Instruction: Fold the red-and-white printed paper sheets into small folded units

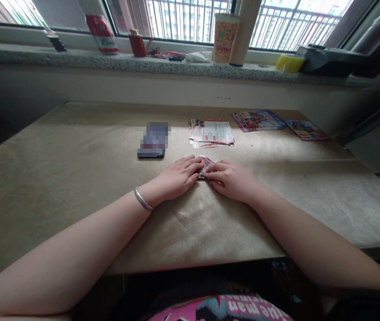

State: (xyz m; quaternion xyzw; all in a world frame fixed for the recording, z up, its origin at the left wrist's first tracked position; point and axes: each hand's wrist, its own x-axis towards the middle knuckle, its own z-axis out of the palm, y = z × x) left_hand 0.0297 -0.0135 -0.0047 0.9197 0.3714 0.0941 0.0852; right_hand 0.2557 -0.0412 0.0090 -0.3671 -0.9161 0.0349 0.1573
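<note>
My left hand (176, 178) and my right hand (231, 179) rest on the brown paper-covered table (76, 178), fingertips meeting at its middle. Between them they pinch a small folded piece of red-and-white printed paper (206, 165), pressing it flat against the tabletop. Both hands have their fingers held together on the paper. A silver bangle (142, 199) circles my left wrist.
A dark phone (153, 142) lies just beyond my left hand. A stack of red-and-white leaflets (212, 132) sits behind the hands, with colourful flyers (258, 120) and another (306, 129) further right. The windowsill (163, 62) holds a can, a cup and small items.
</note>
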